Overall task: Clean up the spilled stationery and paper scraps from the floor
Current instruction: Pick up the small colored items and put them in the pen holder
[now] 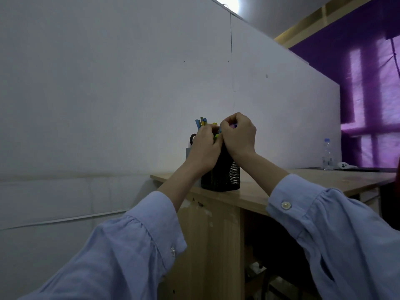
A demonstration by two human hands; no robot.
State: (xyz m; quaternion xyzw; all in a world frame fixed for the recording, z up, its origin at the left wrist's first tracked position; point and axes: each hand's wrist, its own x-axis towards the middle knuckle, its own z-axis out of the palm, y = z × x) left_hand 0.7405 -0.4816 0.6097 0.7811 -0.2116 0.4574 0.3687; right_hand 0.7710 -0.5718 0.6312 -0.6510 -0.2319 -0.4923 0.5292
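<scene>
Where the wooden tabletop [303,185] meets the white wall [108,94], a black mesh pen holder [229,176] stands upright near the tabletop's left end. Both hands are bunched together over its top. The left hand [204,148] has its fingers curled around the pens [201,122] at the rim, with blue and yellow ones sticking up just behind it. The right hand [238,135], touching the left, has its fingers curled tight over a pink-tipped one; its grip is mostly hidden. A dark ring-shaped handle [192,138] shows behind the left hand. Well apart to the right stands a clear bottle [328,154], before a purple curtain [368,83].
</scene>
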